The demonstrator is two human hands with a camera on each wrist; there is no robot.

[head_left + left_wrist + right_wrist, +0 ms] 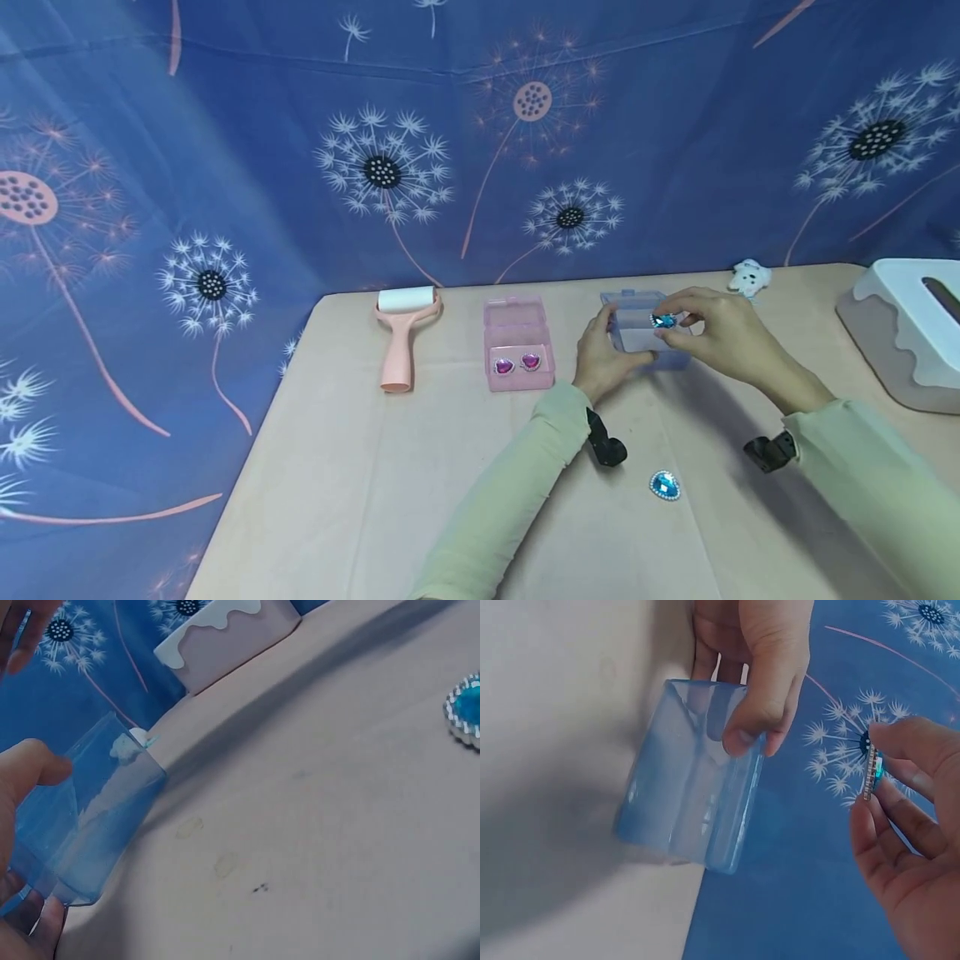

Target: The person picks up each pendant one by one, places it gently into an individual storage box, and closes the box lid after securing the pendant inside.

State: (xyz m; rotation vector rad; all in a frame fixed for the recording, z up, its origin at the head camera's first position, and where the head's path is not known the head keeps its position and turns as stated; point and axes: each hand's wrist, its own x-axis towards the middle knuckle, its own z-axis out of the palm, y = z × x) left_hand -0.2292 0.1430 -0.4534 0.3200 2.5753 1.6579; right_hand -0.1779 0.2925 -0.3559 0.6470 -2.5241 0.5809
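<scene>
My left hand (604, 357) grips a clear blue plastic box (686, 776) by its side, thumb on the near face and fingers round the far edge. In the head view the box's lid (633, 298) stands open at the back. Between thumb and fingertips my right hand (716, 331) pinches a blue jewelled ornament (663, 322) with a sparkling rim, just over the box; the right wrist view shows it edge-on. A second blue jewelled ornament (664, 485) lies on the table nearer me, partly seen at the right edge of the left wrist view.
Left of the blue box, an open pink box (519, 384) holds two pink heart-shaped jewelled ornaments. A pink-handled lint roller (398, 358) lies farther left. At the back right are a small white figure (749, 277) and a white-topped container (911, 333). A blue dandelion-patterned cloth hangs behind.
</scene>
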